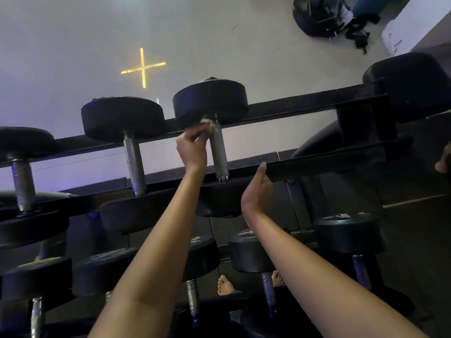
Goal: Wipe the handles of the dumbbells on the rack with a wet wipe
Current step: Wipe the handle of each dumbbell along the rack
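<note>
Upper rack tier (305, 164), left to right: black round-headed dumbbells, knurled steel handles. Your left hand (192, 147) pinches crumpled white wet wipe (207, 121) against top of smooth silver handle (218, 152) of third dumbbell (210, 98), just under far head. Your right hand (257, 191) loosely cupped, fingertips touching front rail beside same handle, gripping nothing. Lower tier dumbbells partly hidden behind your forearms. Dark bags (324, 15) on pale floor, far right.

Knurled metal handle (219, 152), matt black rubbery dumbbell heads (210, 100)
</note>
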